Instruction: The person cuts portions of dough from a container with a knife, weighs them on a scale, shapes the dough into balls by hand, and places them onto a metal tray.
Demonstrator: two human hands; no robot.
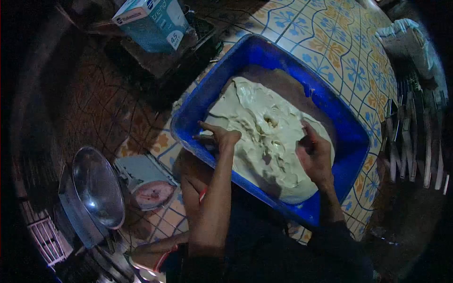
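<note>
A large pale, soft mass of dough (pixel 264 111) fills much of a deep blue tub (pixel 347 132) in front of me. Its surface is glossy and folded, with small holes near the middle. Over the tub's left side, my left hand (pixel 221 137) is raised with its fingers spread and nothing in it. My right hand (pixel 315 153) hovers at the right part of the dough, fingers partly bent and apart, holding nothing I can see. Whether its fingertips touch the dough I cannot tell.
A dial scale (pixel 150 184) and a shiny metal bowl (pixel 98 188) stand at the lower left. A blue-and-white box (pixel 158 28) sits beyond the tub. Metal slats or racks (pixel 415 137) are at the right. Patterned tiles (pixel 325 42) cover the floor.
</note>
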